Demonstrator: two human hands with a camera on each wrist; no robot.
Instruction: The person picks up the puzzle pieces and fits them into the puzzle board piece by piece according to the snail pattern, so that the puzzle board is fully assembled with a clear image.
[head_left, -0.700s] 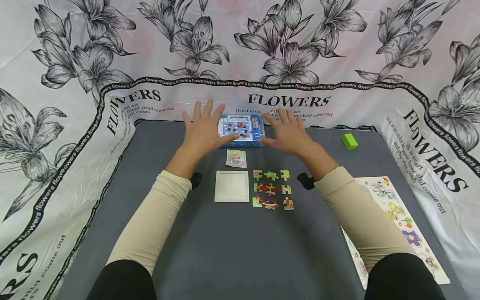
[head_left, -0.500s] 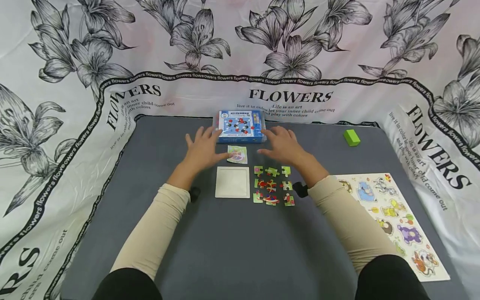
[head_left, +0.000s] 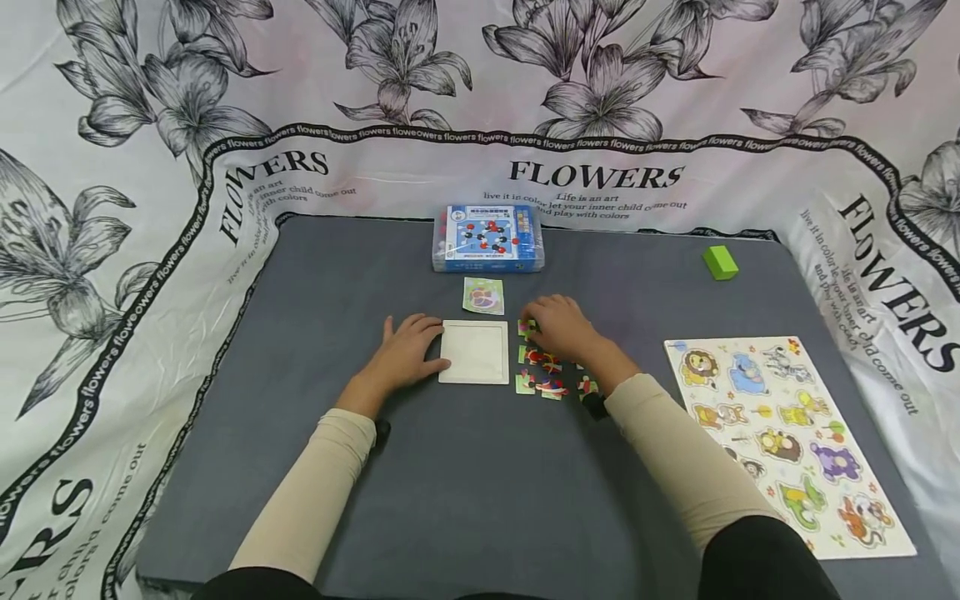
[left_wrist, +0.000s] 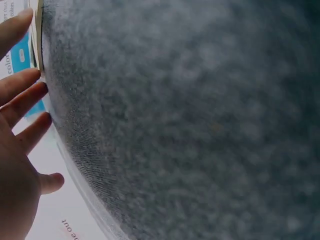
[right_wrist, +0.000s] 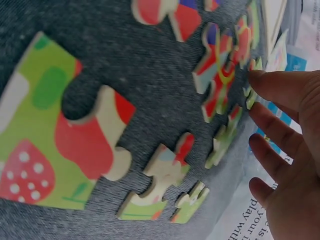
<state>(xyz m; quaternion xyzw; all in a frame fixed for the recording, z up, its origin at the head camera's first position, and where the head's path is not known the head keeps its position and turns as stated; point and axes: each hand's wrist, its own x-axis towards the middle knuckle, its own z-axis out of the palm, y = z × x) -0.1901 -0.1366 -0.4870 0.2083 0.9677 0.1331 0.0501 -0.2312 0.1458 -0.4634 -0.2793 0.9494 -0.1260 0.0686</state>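
In the head view, a square white puzzle tray [head_left: 474, 353] lies in the middle of the grey table. My left hand [head_left: 402, 353] touches its left edge with spread fingers; the left wrist view shows the thumb [left_wrist: 20, 25] right at the tray's side. Several jigsaw puzzle pieces [head_left: 551, 387], green with red pictures, lie to the right of the tray. Above their far-left corner is my right hand [head_left: 566, 331]. In the right wrist view, thumb and index finger pinch a small green puzzle piece [right_wrist: 251, 96]. The right hand covers some pieces in the head view.
A small picture card [head_left: 483, 296] lies behind the tray, and a blue-labelled plastic box [head_left: 487, 239] stands at the back. A green block [head_left: 721, 262] sits at back right. An animal picture board [head_left: 787, 442] lies on the right.
Both hands have come back from the blue-labelled box toward me. The left now touches the tray's edge; the right has moved down onto the puzzle pieces and pinches one.
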